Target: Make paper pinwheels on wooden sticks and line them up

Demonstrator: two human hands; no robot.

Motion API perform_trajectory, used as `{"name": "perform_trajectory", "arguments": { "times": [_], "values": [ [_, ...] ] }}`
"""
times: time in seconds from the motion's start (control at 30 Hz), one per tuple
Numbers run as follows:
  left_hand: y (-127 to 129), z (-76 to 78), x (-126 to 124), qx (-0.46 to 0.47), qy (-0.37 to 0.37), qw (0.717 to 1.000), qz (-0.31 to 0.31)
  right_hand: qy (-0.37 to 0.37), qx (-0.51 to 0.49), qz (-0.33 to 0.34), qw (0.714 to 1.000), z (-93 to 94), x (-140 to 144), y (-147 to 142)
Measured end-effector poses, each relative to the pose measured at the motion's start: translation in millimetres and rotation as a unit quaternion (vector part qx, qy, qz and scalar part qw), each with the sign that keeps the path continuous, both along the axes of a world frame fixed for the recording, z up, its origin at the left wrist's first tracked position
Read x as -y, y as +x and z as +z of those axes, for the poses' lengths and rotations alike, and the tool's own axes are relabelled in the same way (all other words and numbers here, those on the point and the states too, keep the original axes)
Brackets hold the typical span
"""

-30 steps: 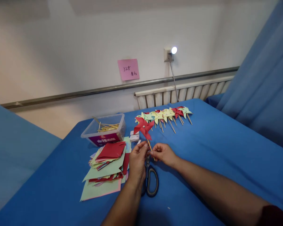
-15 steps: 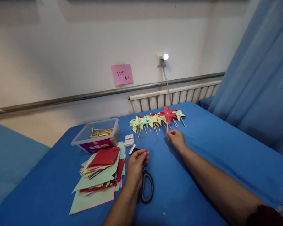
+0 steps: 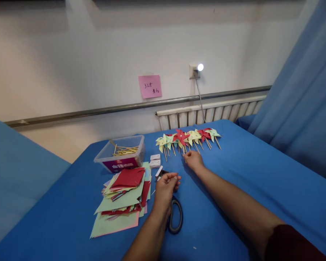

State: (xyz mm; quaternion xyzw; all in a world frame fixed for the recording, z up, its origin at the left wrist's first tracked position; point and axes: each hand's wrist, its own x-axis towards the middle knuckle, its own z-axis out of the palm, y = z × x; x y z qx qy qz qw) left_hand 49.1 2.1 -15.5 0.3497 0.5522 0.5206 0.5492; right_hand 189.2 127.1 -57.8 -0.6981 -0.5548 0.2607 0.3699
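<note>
My right hand (image 3: 193, 160) is closed on the stick of a red paper pinwheel (image 3: 180, 136), which is over the row of other pinwheels (image 3: 194, 136) at the back of the table. My left hand (image 3: 167, 185) hovers near the middle, fingers curled and thumb against them; whatever is between them, if anything, does not show. Beneath that hand lie scissors (image 3: 177, 224), their black handle loop visible and the rest covered by my hand and wrist. A small dark object with a white part (image 3: 159, 172) is just beyond my left fingers, partly hidden.
Left of my hands is a stack of coloured paper (image 3: 116, 224) with red squares on top. Behind it stands a clear plastic box (image 3: 139, 148) of wooden sticks (image 3: 126, 150). Two small white boxes (image 3: 155, 161) sit beside it. A radiator (image 3: 212, 113) and wall border the table's back.
My right hand has moved left along the row with the red pinwheel, which now overlaps pinwheels nearer the left end. My left hand keeps its pose. The view has shifted slightly.
</note>
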Motion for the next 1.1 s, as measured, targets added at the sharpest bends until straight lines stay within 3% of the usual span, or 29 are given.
{"name": "perform_trajectory", "arguments": {
  "times": [0.4, 0.77, 1.1],
  "values": [
    [3.2, 0.9, 1.3, -0.019, 0.015, 1.0, -0.015, -0.043, 0.115, -0.004, 0.992, 8.6, -11.9, -7.7],
    [6.9, -2.8, 2.9, -0.06, 0.03, 0.997, -0.043, -0.012, 0.125, 0.015, 0.992, 6.1, -9.2, -7.2],
    [8.8, -8.0, 2.9, -0.075, 0.039, 0.995, -0.056, -0.034, 0.157, 0.028, 0.987, 10.3, -10.0, -11.7]
  ]
}}
